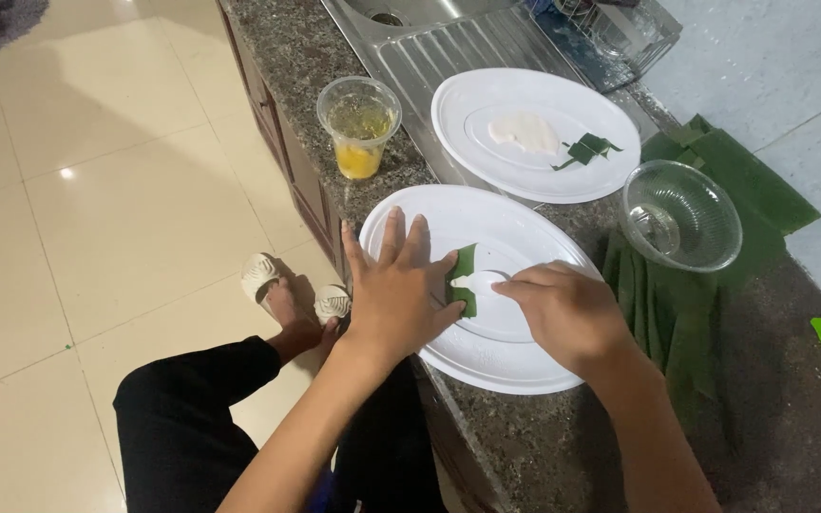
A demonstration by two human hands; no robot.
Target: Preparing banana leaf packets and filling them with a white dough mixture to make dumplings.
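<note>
Worktop (525,446): cup of yellow liquid (359,128) upper centre, second plate (534,133), clear bowl (681,214) at right. Centre plate (486,285): green leaf strip (465,280) (with white dough) under spread left hand (396,290), pinched by right hand (567,309).

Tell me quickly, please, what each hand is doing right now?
Left hand: open, fingers flat, pressing the green leaf piece onto the near white plate.
Right hand: fingers pinched at the leaf's edge; the grip itself is hidden.
</note>
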